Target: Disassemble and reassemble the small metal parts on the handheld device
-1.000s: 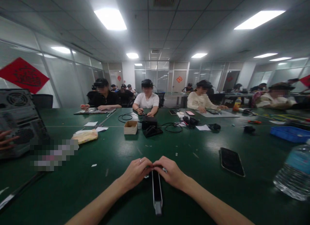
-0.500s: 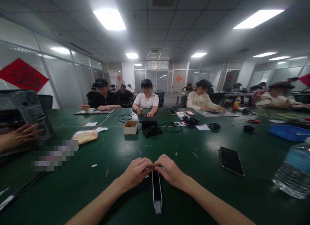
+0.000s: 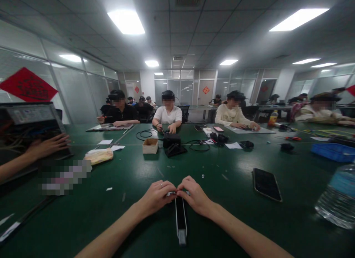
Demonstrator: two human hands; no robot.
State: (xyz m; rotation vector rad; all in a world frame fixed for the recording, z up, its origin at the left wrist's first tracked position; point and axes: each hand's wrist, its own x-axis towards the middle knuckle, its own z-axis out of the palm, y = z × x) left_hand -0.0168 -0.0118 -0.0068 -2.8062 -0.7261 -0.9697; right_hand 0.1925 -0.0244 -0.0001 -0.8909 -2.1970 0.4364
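- Black narrow bar (image 3: 181, 221) lies lengthwise on the table straight ahead of my camera, its grey tip toward the person and its far end tucked under both hands.
- The left hand (image 3: 156, 198) and right hand (image 3: 195, 197) meet there, fingertips pressed together in a pinch on a small silvery piece (image 3: 172, 193); I can barely make it out between them, so I can't tell its shape.
- That pinch looks unchanged on my feed; the bar hasn't shifted on the table.
- Around them, the green table (image 3: 133, 169) carries a few paper scraps; a black smartphone (image 3: 266, 184) lies to the right, with a water bottle (image 3: 337, 198) at the frame's edge.
- The clearest change is off to the left: a co-worker's hand (image 3: 47, 147) has moved further onto a computer case (image 3: 33, 115), its wiring now showing.
- Farther along sit a cardboard box (image 3: 150, 146), a black device (image 3: 171, 140) with looped cables, and a blue tray (image 3: 334, 152); seated people work beyond them.
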